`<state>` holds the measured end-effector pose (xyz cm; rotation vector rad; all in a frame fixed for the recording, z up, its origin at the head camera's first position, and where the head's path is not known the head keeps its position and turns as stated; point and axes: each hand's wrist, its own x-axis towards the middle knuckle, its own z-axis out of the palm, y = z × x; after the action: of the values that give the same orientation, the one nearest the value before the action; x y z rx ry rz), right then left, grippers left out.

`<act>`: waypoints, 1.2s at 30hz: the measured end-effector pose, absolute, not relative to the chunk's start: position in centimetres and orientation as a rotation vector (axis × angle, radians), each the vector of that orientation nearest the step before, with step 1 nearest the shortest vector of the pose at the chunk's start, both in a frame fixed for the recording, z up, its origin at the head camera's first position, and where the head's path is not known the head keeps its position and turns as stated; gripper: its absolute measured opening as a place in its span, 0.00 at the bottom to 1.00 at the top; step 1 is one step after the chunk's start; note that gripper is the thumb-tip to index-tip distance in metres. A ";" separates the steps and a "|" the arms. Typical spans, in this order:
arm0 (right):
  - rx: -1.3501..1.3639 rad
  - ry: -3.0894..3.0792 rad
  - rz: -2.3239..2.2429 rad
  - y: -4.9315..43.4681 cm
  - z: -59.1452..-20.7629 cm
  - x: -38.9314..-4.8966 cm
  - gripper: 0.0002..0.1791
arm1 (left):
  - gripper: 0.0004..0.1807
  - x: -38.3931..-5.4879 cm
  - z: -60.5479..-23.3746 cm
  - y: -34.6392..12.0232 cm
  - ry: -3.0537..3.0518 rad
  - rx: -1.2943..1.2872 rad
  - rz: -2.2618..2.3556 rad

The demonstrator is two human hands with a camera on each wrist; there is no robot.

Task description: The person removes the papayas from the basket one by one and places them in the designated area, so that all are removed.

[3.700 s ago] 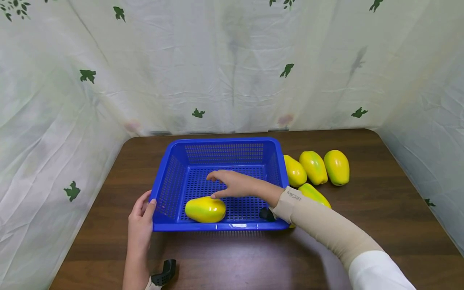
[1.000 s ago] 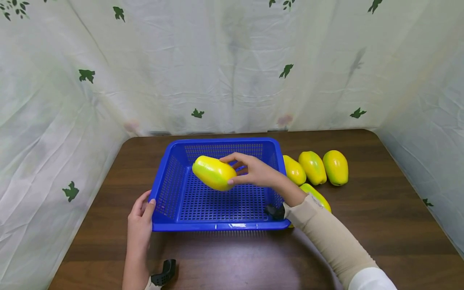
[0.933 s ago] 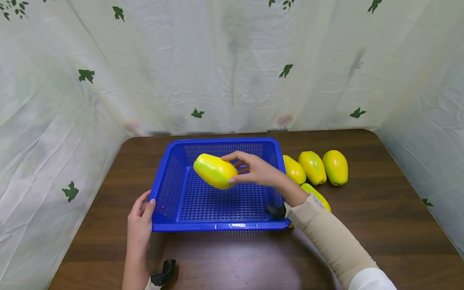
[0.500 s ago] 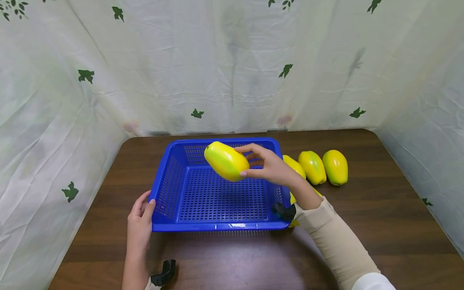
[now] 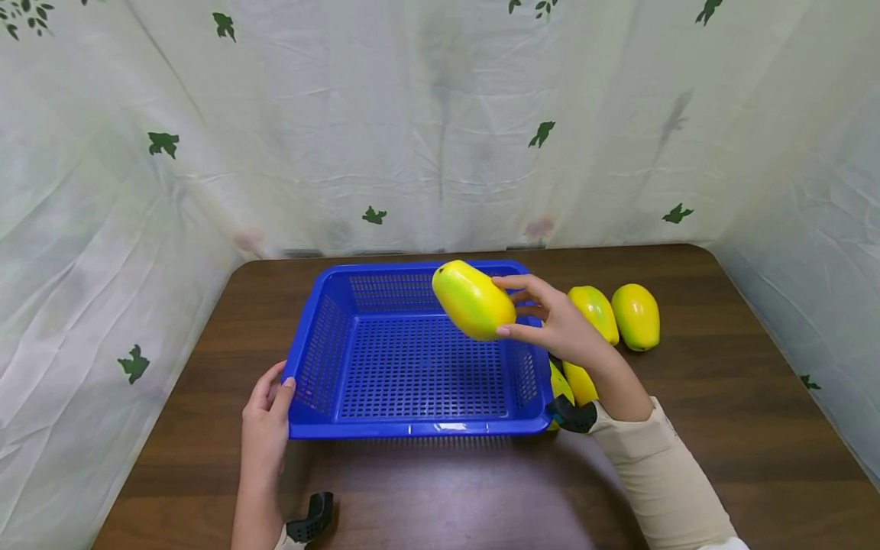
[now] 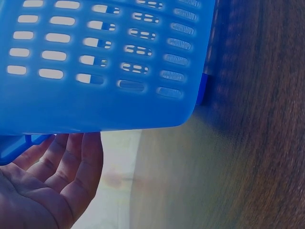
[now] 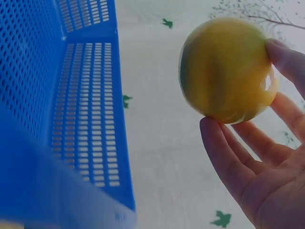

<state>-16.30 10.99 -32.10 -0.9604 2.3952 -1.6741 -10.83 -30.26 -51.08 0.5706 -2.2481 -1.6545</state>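
My right hand (image 5: 567, 328) holds a yellow-green papaya (image 5: 474, 300) by one end, between thumb and fingertips. The fruit is tilted and raised over the right back part of a blue plastic basket (image 5: 419, 429). In the right wrist view, the fingertips press around the rounded end of the papaya (image 7: 224, 71), beside the basket wall (image 7: 88, 114). At the basket's left side, my left hand (image 5: 266, 412) grips the rim with the thumb on top. From the left wrist, curled fingers (image 6: 71, 167) show under the rim. Nothing lies on the visible basket floor.
Several more papayas (image 5: 635, 317) lie on the brown wooden table (image 5: 426, 496) right of the basket, some partly hidden behind my right hand and wrist. Cloth (image 5: 440, 153) with green leaf shapes hangs behind the table and at both sides.
The papaya lay in the basket under my right hand at first. It has since been gripped, lifted and carried to the right. My left hand stays on the rim.
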 end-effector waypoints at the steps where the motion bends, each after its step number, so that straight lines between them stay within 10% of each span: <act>1: -0.951 2.412 -1.670 11.3 -32.1 -16.1 0.28 | 0.22 -10.8 -51.1 -30.3 -2.246 0.570 -1.652; 36: -0.416 2.794 -1.699 21.8 -38.8 -13.4 0.32 | 0.20 -11.2 -51.8 -30.5 -2.173 0.469 -1.660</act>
<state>-13.40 21.84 -38.75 -0.4165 2.7942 -1.6989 -11.16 -30.52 -51.78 0.4687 -2.1725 -1.6605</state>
